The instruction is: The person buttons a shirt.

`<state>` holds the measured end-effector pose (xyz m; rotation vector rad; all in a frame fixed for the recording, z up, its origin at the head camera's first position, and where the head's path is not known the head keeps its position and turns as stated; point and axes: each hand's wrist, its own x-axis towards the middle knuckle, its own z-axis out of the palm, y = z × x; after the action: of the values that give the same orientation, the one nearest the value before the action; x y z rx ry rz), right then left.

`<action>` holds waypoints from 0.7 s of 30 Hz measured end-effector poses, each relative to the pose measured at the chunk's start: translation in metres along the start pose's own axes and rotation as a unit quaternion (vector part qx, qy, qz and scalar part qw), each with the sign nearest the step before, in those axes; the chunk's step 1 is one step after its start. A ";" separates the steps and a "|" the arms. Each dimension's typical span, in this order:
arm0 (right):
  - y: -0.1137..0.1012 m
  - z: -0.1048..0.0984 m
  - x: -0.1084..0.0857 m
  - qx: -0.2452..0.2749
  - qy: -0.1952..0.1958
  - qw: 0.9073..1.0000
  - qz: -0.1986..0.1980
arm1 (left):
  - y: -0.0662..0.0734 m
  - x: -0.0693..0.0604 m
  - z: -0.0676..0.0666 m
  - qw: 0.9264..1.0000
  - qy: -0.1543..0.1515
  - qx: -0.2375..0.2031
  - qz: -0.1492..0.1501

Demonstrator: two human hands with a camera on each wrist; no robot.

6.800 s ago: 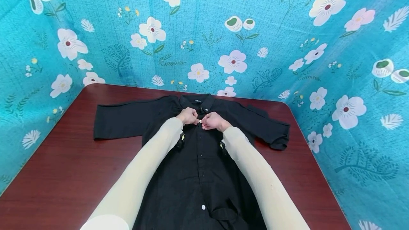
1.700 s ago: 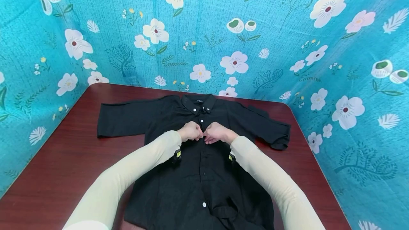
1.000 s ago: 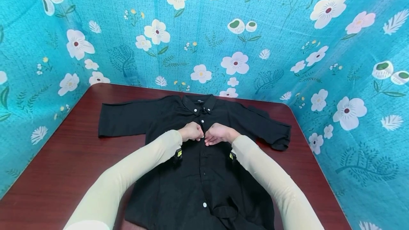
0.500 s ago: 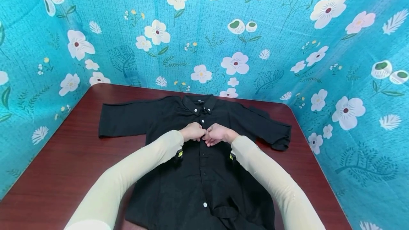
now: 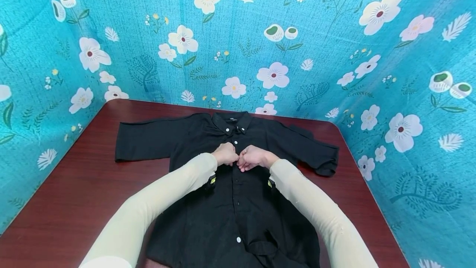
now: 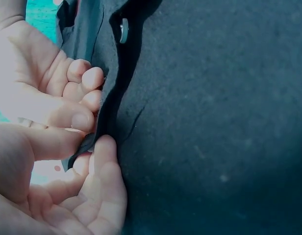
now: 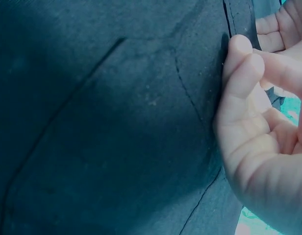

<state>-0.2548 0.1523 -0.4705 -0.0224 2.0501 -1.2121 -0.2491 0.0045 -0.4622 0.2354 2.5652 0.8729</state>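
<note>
A black button-up shirt (image 5: 208, 218) lies front up on the table, its collar away from me. My left hand (image 5: 225, 154) and right hand (image 5: 253, 157) meet at its front placket, below a fastened-looking white button (image 5: 236, 142). In the left wrist view, my left hand (image 6: 62, 181) pinches the placket edge between thumb and fingertips. Close beside it, my right hand (image 6: 48, 88) has thumb and curled fingers on the same edge. The right wrist view shows my right hand (image 7: 254, 112) pinching the cloth. Any button between the fingertips is hidden.
The shirt rests on a dark red table (image 5: 74, 189) with blue flowered cloth (image 5: 238, 44) hanging behind and beside it. One sleeve (image 5: 143, 139) lies flat to the left; the other (image 5: 316, 152) is bunched at its cuff. A lower white button (image 5: 239, 240) shows near the front.
From near the collar, both hands have moved down the placket, uncovering a white button above them. Over the last second they have come closer together, fingertips meeting.
</note>
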 end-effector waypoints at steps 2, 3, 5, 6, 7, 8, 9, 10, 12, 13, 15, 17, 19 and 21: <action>0.000 -0.001 0.000 -0.002 -0.004 1.000 -0.001 | 0.000 0.000 0.000 1.000 -0.004 0.005 0.004; 0.000 -0.001 0.000 -0.001 -0.007 1.000 -0.001 | 0.000 0.000 0.000 1.000 -0.004 0.007 0.007; 0.000 -0.003 0.000 0.001 -0.012 1.000 0.001 | -0.001 0.000 0.000 1.000 -0.005 0.013 0.016; 0.000 -0.003 -0.001 0.002 -0.014 1.000 0.001 | -0.001 -0.001 0.000 1.000 -0.005 0.018 0.021; 0.001 -0.004 -0.001 0.002 -0.017 1.000 0.000 | -0.001 -0.001 0.000 0.999 -0.005 0.025 0.027; 0.001 -0.004 -0.001 0.005 -0.020 1.000 0.002 | -0.001 -0.002 0.000 0.999 -0.002 0.032 0.033; 0.001 -0.005 -0.002 0.007 -0.021 1.000 0.003 | 0.000 -0.002 0.000 0.999 -0.002 0.037 0.038; 0.001 -0.005 -0.001 0.009 -0.022 1.000 0.002 | 0.000 -0.003 0.000 0.998 -0.001 0.044 0.044; 0.002 -0.005 -0.001 0.010 -0.021 1.000 0.002 | 0.001 -0.004 0.000 0.997 0.000 0.058 0.055; 0.002 -0.005 -0.001 0.009 -0.020 1.000 0.000 | 0.001 -0.004 0.000 0.996 0.002 0.067 0.060; 0.003 -0.005 0.000 0.006 -0.015 1.000 -0.004 | 0.000 -0.004 0.000 0.995 0.002 0.079 0.067; 0.004 -0.003 0.001 -0.007 -0.008 1.000 -0.012 | 0.000 -0.003 0.000 0.994 0.002 0.088 0.070; 0.004 -0.002 0.001 -0.019 -0.001 1.000 -0.021 | -0.001 -0.003 0.000 0.993 0.002 0.097 0.073; 0.005 -0.001 0.001 -0.031 0.006 0.999 -0.027 | -0.002 -0.002 0.000 0.992 0.002 0.097 0.076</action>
<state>-0.2545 0.1553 -0.4746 -0.1001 2.1093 -1.1840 -0.2470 0.0027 -0.4630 0.4917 2.6648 0.6745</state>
